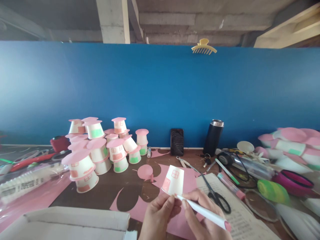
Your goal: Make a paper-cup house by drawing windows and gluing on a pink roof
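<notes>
Paper cup (175, 180) in left hand (160, 213), marker (208, 214) in right hand (197, 224); illegible print on sheet (241, 215).

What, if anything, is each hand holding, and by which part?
The left hand pinches the paper cup at its wide rim; the right hand grips the white marker near its tip.

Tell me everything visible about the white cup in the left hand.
The white cup looks like paper and tapers. It is tilted, narrow end up, wide rim toward the person. A pink four-pane window is drawn on its side, with a pink patch lower left. The left hand pinches it near the rim, in front of a pink sheet. A white marker points at the rim; whether its tip touches is unclear.
</notes>
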`<state>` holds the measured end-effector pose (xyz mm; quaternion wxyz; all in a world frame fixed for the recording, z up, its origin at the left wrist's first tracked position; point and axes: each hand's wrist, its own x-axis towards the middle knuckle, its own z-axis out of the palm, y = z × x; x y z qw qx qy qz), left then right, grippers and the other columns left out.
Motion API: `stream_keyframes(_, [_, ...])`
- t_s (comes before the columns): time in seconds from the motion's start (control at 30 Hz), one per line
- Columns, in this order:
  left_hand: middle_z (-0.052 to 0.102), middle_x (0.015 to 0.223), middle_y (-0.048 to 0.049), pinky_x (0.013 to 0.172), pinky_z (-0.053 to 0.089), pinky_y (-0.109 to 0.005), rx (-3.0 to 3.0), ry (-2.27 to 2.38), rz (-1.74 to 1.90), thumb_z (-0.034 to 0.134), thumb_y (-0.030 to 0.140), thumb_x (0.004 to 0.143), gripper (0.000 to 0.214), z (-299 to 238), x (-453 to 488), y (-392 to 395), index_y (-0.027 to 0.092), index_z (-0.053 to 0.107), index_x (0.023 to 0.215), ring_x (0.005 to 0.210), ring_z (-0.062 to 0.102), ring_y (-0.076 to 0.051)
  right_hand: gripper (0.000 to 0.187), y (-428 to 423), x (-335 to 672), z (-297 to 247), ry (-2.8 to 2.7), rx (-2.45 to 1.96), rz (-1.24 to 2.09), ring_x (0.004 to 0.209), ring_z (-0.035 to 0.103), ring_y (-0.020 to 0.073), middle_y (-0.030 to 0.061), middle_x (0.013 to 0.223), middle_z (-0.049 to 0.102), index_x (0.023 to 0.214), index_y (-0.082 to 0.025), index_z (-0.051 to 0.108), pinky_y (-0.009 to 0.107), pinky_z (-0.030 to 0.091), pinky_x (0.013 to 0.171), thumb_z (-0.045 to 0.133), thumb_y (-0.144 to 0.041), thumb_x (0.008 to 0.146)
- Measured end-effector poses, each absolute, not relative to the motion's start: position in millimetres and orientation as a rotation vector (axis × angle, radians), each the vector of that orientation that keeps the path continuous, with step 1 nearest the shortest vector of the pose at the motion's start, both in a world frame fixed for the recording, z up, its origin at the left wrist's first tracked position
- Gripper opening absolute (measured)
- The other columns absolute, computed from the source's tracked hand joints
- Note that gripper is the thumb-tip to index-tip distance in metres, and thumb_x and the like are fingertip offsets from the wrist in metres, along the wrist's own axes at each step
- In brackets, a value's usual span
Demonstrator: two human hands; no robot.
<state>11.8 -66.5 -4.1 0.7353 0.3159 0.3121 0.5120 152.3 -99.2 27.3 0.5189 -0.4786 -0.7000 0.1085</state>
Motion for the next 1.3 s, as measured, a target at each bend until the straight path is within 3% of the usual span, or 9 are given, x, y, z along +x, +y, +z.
stream_keyframes(0.47, [0.072, 0.074, -0.0091, 0.076, 0.052, -0.026, 0.641, 0.707, 1.141, 0.086, 0.044, 0.06, 0.036, -2, 13, -67, 0.012, 0.077, 0.075, 0.072, 0.065, -0.016, 0.008, -99, 151, 32, -1.66, -1.11, 0.229, 0.06, 0.063, 0.0145, -0.0005, 0.069, 0.065, 0.084, -0.022, 0.06, 0.021, 0.05, 0.058, 0.057, -0.025, 0.09])
stream_keyframes(1.3, [0.071, 0.069, -0.0071, 0.065, 0.05, -0.022, 0.516, 0.714, 1.195, 0.09, 0.038, 0.054, 0.035, 5, 12, -70, 0.011, 0.076, 0.072, 0.069, 0.064, -0.014, 0.015, -98, 151, 31, -1.595, -1.148, 0.225, 0.05, 0.058, 0.0135, -0.0005, 0.065, 0.064, 0.082, -0.023, 0.062, 0.019, 0.045, 0.043, 0.056, -0.034, 0.09])
